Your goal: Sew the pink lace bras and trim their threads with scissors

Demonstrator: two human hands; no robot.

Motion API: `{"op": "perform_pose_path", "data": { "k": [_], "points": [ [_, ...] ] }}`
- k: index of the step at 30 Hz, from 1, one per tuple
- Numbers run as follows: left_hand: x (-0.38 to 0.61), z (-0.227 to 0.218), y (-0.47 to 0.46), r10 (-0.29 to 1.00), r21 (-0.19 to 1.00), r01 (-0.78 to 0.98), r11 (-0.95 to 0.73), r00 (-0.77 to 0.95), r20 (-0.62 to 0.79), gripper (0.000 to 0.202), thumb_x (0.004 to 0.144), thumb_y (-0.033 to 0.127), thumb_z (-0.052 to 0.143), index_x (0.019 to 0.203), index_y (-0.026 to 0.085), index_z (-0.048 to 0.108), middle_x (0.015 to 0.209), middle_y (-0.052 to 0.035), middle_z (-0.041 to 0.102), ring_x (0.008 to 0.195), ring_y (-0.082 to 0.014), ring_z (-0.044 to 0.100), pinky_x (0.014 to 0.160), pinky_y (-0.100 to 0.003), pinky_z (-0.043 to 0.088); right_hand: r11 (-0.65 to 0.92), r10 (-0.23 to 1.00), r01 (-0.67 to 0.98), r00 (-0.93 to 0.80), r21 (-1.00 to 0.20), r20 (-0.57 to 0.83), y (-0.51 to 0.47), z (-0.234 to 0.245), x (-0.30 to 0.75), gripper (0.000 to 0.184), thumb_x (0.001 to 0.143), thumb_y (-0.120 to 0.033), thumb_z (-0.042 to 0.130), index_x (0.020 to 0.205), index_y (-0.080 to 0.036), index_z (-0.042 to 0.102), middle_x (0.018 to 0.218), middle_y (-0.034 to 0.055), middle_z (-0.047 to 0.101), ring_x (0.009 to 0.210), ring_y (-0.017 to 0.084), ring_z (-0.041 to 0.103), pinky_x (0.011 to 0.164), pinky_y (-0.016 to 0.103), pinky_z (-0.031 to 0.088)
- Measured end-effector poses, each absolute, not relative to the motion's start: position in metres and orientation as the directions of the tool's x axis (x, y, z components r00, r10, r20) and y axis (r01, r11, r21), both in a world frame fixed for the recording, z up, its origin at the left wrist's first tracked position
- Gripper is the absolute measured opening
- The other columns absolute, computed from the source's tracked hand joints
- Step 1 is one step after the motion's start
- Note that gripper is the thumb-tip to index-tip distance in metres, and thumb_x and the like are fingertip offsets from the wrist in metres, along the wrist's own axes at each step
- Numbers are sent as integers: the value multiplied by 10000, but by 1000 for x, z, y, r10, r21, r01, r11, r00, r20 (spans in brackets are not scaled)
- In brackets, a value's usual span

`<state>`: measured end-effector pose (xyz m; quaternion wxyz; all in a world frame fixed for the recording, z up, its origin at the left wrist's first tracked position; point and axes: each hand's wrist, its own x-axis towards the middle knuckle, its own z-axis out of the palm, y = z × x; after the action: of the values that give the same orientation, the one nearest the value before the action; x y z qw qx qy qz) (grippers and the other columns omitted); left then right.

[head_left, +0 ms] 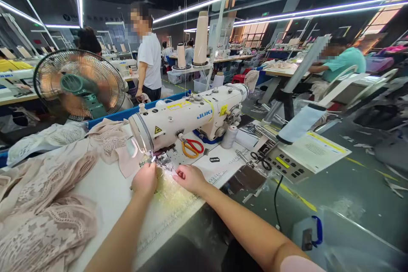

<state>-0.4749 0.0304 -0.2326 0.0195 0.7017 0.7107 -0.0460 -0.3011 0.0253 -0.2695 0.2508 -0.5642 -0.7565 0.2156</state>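
Observation:
A white Juki sewing machine (191, 114) stands on the white table (105, 191). My left hand (145, 179) is closed, pinching a small pale lace piece (165, 191) just in front of the needle. My right hand (190, 177) is closed on the same piece from the right side. The piece lies flat under both hands, its far end at the presser foot (159, 159). Orange-handled scissors (191, 146) lie on the machine bed behind my right hand.
Heaps of beige lace fabric (47, 204) cover the table's left. A green fan (79, 85) stands behind. A control panel (285, 165), black scissors (261, 159), a thread spool (230, 136) and a paper sheet (315, 151) sit at right. Other people work at tables beyond.

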Motion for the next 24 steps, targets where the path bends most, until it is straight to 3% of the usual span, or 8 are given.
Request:
{"op": "perform_pose_path", "data": {
  "k": [10, 19, 24],
  "points": [
    [-478, -237, 35, 996, -11, 1000, 5, -6, -89, 189, 907, 297, 531, 1021, 160, 595, 996, -49, 612, 872, -170, 599, 717, -341, 528, 285, 956, 781, -272, -556, 108, 23, -264, -302, 149, 792, -312, 621, 722, -194, 562, 692, -16, 565, 692, 137, 487, 607, 242, 285],
    [-499, -242, 36, 991, 170, 983, -74, 91, -93, 173, 921, 267, 477, 891, 162, 612, 922, -33, 615, 822, -158, 577, 713, -332, 490, 251, 967, 832, -231, -494, 102, 23, -278, -303, 97, 808, -268, 559, 772, -192, 608, 688, 1, 583, 694, 151, 513, 621, 242, 326],
    [-496, -248, 39, 990, 236, 968, -84, 107, -87, 119, 878, 203, 522, 945, 162, 612, 981, -53, 605, 892, -188, 565, 732, -345, 472, 257, 967, 844, -224, -471, 125, 23, -287, -301, 140, 811, -288, 533, 806, -187, 629, 692, 12, 587, 672, 153, 515, 627, 248, 363]
  ]
}}
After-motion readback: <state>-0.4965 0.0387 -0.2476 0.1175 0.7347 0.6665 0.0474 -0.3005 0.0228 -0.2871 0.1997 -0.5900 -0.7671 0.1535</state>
